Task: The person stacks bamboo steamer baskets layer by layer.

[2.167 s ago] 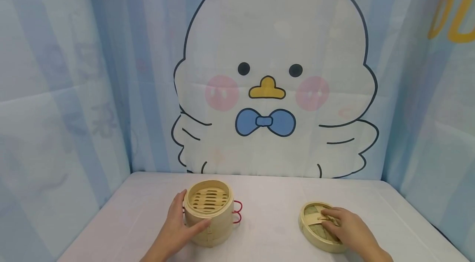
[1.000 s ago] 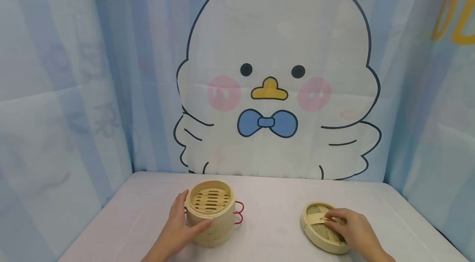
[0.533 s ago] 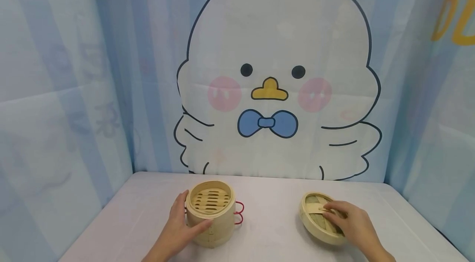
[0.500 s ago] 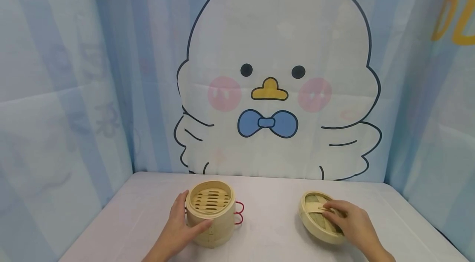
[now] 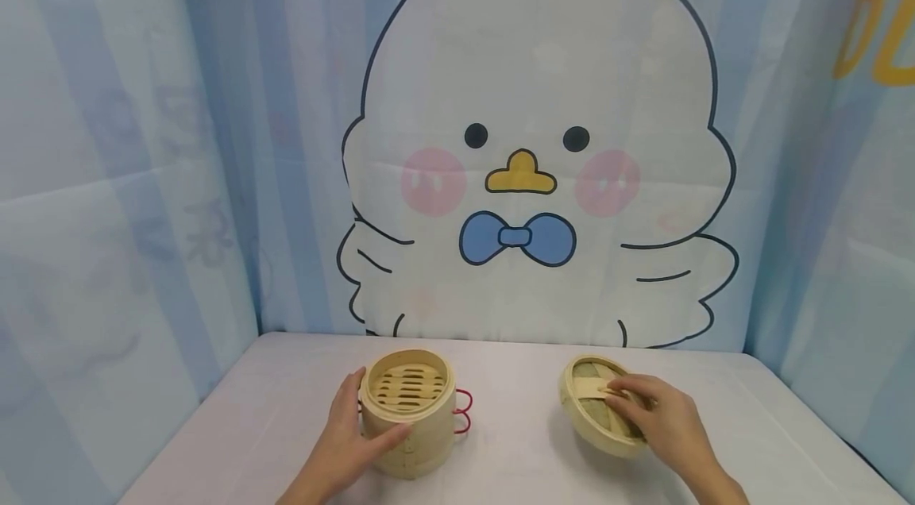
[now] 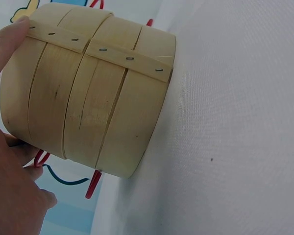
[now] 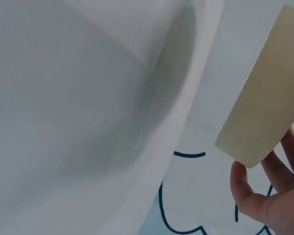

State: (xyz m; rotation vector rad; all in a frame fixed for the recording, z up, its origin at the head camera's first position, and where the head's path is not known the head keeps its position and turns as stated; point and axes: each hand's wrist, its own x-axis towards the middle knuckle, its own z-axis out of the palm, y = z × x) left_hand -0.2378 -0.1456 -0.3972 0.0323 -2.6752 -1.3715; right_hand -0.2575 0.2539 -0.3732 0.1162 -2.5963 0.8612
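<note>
Left grip (image 5: 346, 437): grasping the steamer stack (image 5: 430, 441), with thumb across the front wall; remaining fingers round the side at nine o'clock, partly hidden.
Right grip (image 5: 665, 414): pinching the lid (image 5: 589, 414) at a flat middle strip (image 5: 589, 387); other fingertips hard to make out from the head view.
Steamer stack: toward seven o'clock, upright on the counter (image 5: 515, 449); pale bamboo bent into a smooth cylinder, with wall seams, a stapled strip (image 6: 144, 64) and, inside the uncovered rim, a slotted floor (image 5: 409, 389).
Red loops (image 6: 93, 185): thin, at two heights, jutting out at the steamer stack's three o'clock; mostly masked on the opposite side.
Lid: between four and five o'clock, well apart from the steamer stack; tilted, raised above a soft shadow (image 7: 174, 68); round bamboo hoop with woven top, centre covered by fingertips; cut off in the right wrist view.
Counter: white, finely textured cloth; near edge out of frame.
Backdrop (image 5: 300, 171): creased, blue-striped fabric with a chick print (image 5: 529, 68) at twelve o'clock; yellow lettering (image 5: 895, 76) at two o'clock, cropped.
</note>
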